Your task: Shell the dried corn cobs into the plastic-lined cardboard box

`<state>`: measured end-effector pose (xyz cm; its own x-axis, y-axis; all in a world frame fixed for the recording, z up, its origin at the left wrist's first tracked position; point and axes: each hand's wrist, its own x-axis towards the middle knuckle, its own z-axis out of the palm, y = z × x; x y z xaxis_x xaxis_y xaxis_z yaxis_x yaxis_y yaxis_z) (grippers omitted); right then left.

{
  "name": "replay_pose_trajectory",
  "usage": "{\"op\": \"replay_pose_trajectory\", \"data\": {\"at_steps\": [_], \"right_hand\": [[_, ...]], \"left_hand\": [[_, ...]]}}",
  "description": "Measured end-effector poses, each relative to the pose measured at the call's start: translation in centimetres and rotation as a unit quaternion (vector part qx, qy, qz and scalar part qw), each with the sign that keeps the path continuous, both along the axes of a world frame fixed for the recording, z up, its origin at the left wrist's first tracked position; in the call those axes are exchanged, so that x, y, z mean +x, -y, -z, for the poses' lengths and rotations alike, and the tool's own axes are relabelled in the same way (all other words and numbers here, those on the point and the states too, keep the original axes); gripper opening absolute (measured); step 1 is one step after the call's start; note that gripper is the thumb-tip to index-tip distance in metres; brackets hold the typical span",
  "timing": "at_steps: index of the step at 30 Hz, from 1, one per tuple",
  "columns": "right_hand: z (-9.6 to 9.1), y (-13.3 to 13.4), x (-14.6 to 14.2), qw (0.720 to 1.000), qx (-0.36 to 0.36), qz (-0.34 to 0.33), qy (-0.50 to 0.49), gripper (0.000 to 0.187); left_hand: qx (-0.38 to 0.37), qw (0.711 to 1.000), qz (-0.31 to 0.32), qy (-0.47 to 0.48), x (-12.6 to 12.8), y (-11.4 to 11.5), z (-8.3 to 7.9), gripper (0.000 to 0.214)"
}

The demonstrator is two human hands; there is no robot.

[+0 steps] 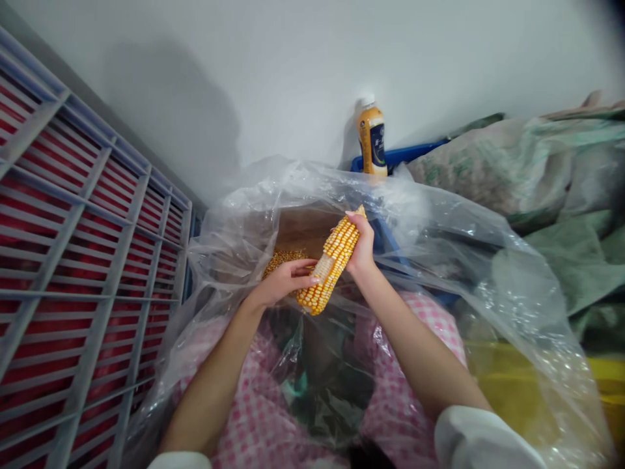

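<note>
A yellow corn cob [336, 255] is held at a slant over an open clear plastic bag [234, 228]. Part of its left side is bare and pale where kernels are gone. My right hand [362, 244] is closed around the upper end of the cob. With the thumb and fingers against the bare patch and the lower kernels, my left hand [289, 281] grips the near end; some of its fingertips are hidden behind the cob. Below and behind my left hand, a heap of loose corn kernels [283, 258] lies inside the bag.
A grey plastic crate [81, 212] with red contents stands on the left. An orange bottle [372, 140] with a white cap stands by the wall, near a blue bin edge [415, 152]. Pale woven sacks [522, 163] lie on the right, above something yellow [508, 378].
</note>
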<state>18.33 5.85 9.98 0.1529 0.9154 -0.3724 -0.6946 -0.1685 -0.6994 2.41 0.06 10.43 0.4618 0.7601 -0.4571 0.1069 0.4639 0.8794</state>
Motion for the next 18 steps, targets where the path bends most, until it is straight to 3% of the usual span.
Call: {"op": "replay_pose_trajectory", "data": {"at_steps": [18], "right_hand": [[0.28, 0.0, -0.16, 1.0, 0.003, -0.005, 0.008, 0.021]], "left_hand": [[-0.009, 1.0, -0.019, 0.01, 0.43, 0.22, 0.02, 0.055]]}}
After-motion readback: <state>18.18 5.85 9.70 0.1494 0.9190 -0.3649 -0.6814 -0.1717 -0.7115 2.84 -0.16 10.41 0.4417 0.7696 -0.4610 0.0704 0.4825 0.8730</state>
